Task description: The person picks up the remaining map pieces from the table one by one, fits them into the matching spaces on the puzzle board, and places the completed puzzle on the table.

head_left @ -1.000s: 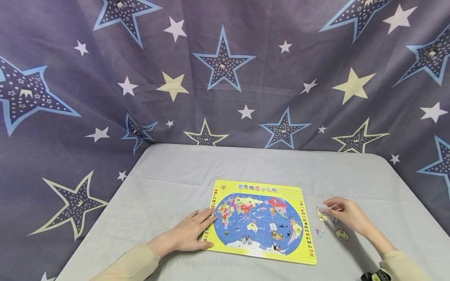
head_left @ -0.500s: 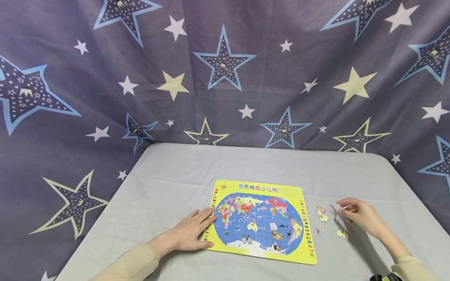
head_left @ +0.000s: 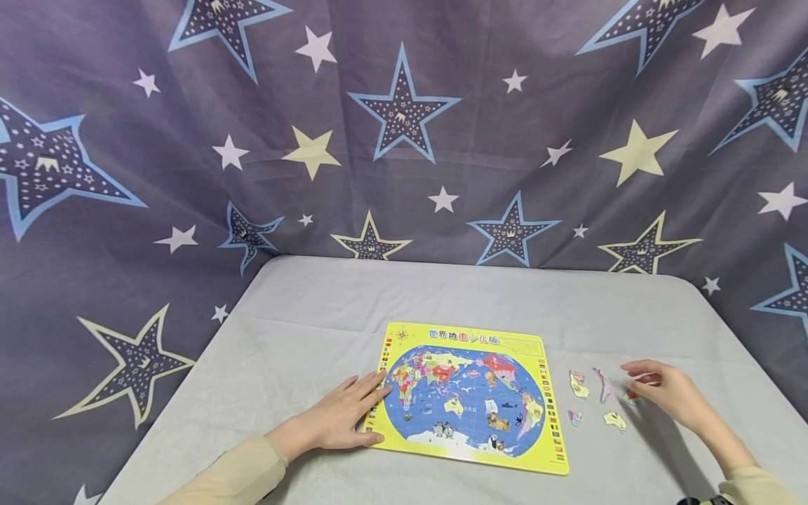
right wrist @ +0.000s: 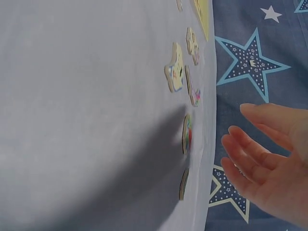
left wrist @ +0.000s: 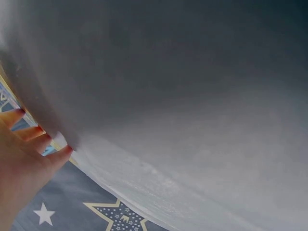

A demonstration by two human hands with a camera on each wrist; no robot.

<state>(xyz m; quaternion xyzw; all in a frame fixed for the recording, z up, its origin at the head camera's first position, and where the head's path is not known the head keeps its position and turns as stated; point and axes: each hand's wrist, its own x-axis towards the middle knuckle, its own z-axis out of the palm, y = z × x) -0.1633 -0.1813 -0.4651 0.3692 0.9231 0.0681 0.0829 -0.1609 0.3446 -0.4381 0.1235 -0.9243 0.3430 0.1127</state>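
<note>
We held our left hand (head_left: 337,417) flat, fingers (head_left: 366,388) spread, while our right hand (head_left: 668,394) hung raised and loosely bent, both forearms (head_left: 719,443) angled inward

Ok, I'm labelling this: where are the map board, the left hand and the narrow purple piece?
Map board (head_left: 468,424): head view, on the printed blue ocean.
Left hand (head_left: 337,419): head view, back of the hand.
Narrow purple piece (head_left: 605,390): head view, near its middle.
</note>
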